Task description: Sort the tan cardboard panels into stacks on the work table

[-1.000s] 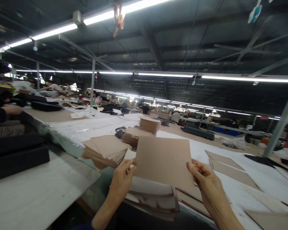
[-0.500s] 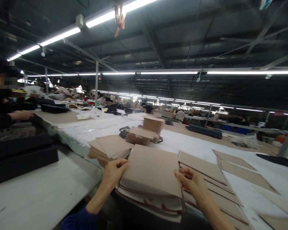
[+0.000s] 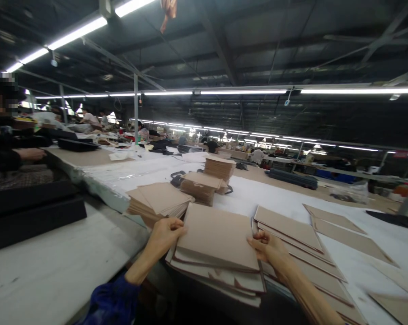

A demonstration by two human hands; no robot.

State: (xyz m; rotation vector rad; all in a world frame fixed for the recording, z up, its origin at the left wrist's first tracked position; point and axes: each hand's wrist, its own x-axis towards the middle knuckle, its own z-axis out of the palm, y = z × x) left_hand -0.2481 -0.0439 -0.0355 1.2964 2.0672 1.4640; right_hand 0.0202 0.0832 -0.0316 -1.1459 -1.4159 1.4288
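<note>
A tan cardboard sheet [image 3: 217, 234] lies on top of a small stack of similar sheets [image 3: 224, 277] at the table's near edge. My left hand [image 3: 165, 232] grips its left edge with fingers curled round it. My right hand [image 3: 269, 248] pinches its right edge. Just right of it, more tan sheets [image 3: 292, 234] lie overlapped in a row on the white table [image 3: 264, 198].
Three piles of tan cards [image 3: 156, 201] [image 3: 200, 186] [image 3: 219, 168] stand behind the stack. Black boxes [image 3: 30, 207] sit at the left, where a co-worker's arm [image 3: 17, 155] rests. Loose flat sheets [image 3: 332, 219] lie to the right. More benches and workers fill the background.
The sheet was held up tilted in both hands, then came down flat onto the stack. The camera has tipped downward and slightly left.
</note>
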